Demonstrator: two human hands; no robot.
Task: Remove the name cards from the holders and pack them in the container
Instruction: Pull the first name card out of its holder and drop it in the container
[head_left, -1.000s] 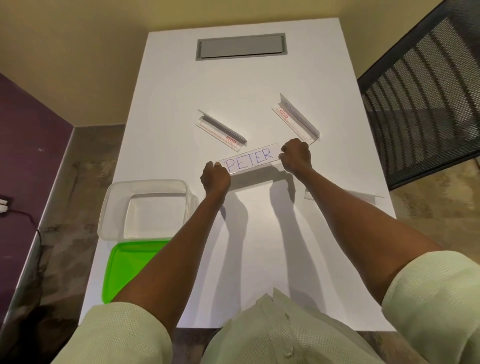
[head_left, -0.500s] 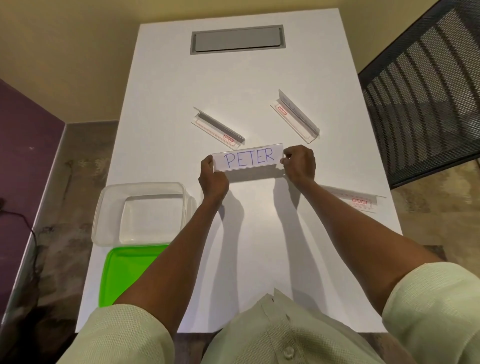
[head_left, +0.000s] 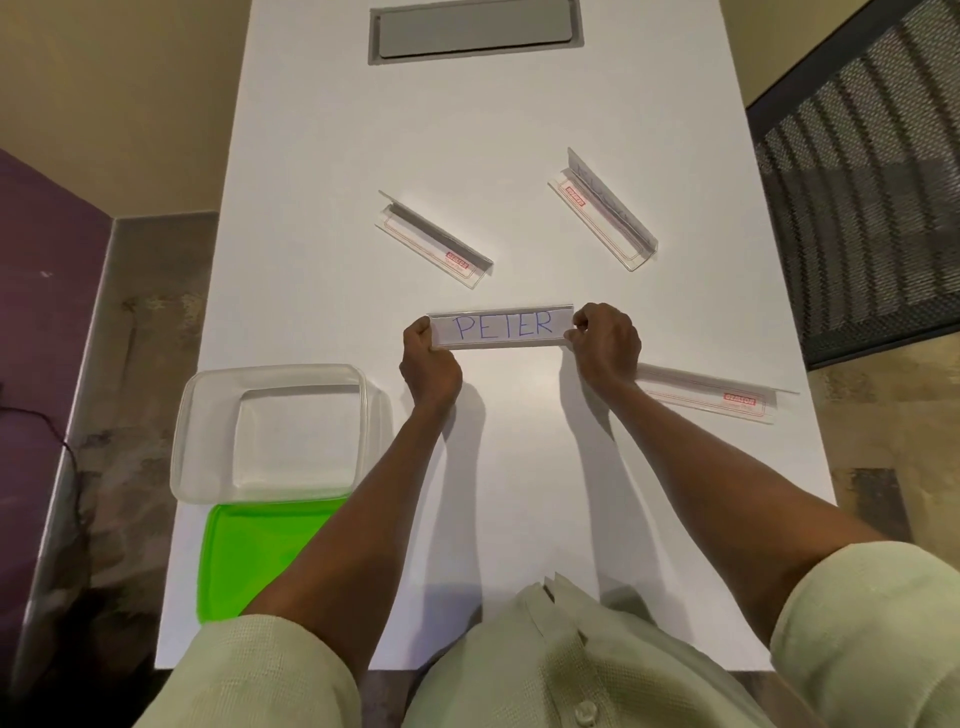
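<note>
A clear holder with a white card reading PETER (head_left: 502, 327) is held up above the table's middle. My left hand (head_left: 428, 364) grips its left end and my right hand (head_left: 605, 343) pinches its right end. Two more clear holders lie further back: one at centre-left (head_left: 434, 239) and one at right (head_left: 602, 208) with a faint card in it. Another holder (head_left: 711, 397) lies flat behind my right forearm. The clear plastic container (head_left: 208, 384) stands open at the left, with nothing visible inside.
A green lid (head_left: 249, 551) lies near the table's front-left corner, just in front of the container. A grey cable hatch (head_left: 472, 31) is set into the far end of the white table (head_left: 519, 493). A black mesh chair (head_left: 862, 182) stands to the right.
Both hands have lifted the PETER holder and turned it level, its card now facing the camera. The view has tilted slightly down and closer.
</note>
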